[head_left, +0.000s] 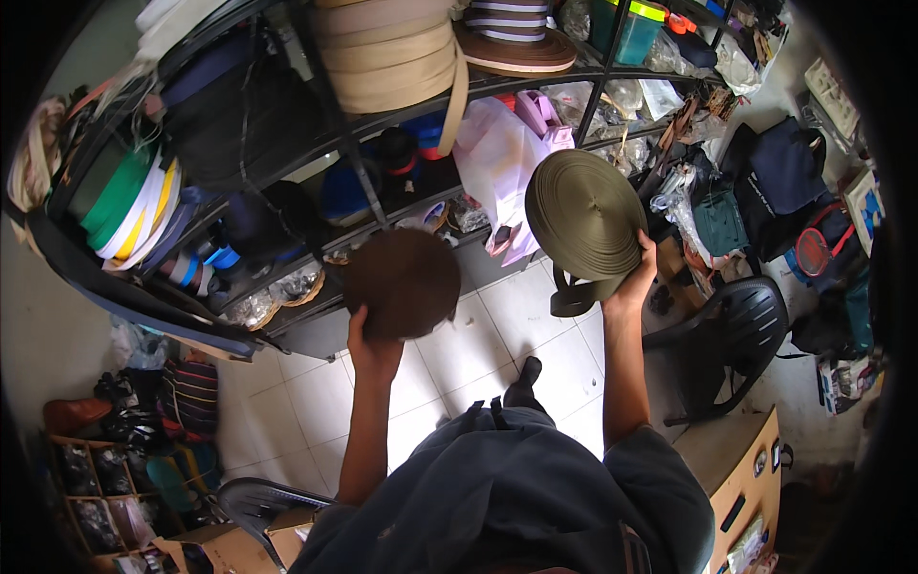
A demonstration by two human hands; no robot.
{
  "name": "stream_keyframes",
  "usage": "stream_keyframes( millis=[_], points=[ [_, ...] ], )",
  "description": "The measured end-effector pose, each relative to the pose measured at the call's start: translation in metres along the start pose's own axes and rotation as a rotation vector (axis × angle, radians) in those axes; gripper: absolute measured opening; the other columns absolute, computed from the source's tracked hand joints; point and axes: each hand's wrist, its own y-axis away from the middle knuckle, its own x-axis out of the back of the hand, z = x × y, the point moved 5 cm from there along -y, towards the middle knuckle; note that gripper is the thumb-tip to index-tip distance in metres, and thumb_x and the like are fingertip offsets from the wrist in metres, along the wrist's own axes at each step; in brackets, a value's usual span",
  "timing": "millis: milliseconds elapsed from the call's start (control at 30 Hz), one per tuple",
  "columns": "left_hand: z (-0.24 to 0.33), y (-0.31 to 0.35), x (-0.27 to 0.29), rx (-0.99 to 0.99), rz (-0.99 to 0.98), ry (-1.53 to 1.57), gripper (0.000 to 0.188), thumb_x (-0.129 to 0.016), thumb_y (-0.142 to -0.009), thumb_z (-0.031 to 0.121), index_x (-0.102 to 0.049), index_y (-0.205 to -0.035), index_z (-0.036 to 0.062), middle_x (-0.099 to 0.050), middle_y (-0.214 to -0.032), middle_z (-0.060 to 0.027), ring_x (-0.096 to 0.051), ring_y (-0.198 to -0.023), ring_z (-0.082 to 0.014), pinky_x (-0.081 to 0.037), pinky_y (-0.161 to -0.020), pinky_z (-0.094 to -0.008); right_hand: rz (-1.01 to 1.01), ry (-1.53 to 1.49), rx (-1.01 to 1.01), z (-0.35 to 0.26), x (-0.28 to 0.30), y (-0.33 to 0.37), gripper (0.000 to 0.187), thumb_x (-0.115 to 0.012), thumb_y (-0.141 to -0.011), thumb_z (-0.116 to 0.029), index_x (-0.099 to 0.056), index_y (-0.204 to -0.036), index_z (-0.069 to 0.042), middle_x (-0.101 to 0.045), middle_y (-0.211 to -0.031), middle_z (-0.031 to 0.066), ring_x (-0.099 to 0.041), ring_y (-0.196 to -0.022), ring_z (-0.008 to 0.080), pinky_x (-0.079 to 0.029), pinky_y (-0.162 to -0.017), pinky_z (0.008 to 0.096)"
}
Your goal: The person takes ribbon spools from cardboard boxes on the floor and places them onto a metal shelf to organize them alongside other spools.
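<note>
My left hand (376,356) grips a dark brown roll of webbing (402,284) by its lower edge, thumb on the near side. Wound flat into a disc, an olive green roll of webbing (585,212) is held up by my right hand (631,284) at its lower right rim. A loose end of the green strap (577,297) hangs in a loop below that roll, beside my right wrist. Both rolls are in the air before the shelves, apart from each other. The fingers behind each roll are mostly hidden.
A black shelf rack (535,78) spans the front, with large beige webbing rolls (387,53), a green-and-white roll stack (134,206) and a pinkish plastic bag (497,163). A black chair (741,335) and a cardboard box (732,478) stand at right. White tiles (478,335) cover the floor.
</note>
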Motion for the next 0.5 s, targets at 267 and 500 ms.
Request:
stream_keyframes(
  millis=[267,500],
  points=[
    [-0.047,-0.120,-0.209,-0.139,-0.150,-0.087,0.050,-0.058,-0.086,0.025,-0.042,-0.129,0.0050,-0.053,-0.125,-0.0071,-0.051,-0.115,-0.0211,-0.039,-0.099,-0.0351,0.076,0.023,0.054,-0.075,0.078,-0.068,0.045,-0.052,-0.084,-0.028,-0.052,-0.120,-0.002,-0.058,-0.118,0.0115,-0.057,-0.107,0.0252,-0.044,-0.094,0.0363],
    [-0.086,-0.193,-0.297,-0.187,-0.259,-0.038,0.040,-0.058,-0.083,0.014,-0.049,-0.121,0.0032,-0.056,-0.120,-0.0076,-0.054,-0.111,-0.0197,-0.043,-0.095,-0.0331,0.070,0.003,0.005,-0.128,0.135,-0.127,0.047,-0.052,-0.084,-0.024,-0.048,-0.125,-0.002,-0.055,-0.123,0.0132,-0.056,-0.110,0.0267,-0.044,-0.095,0.0379]
  ],
)
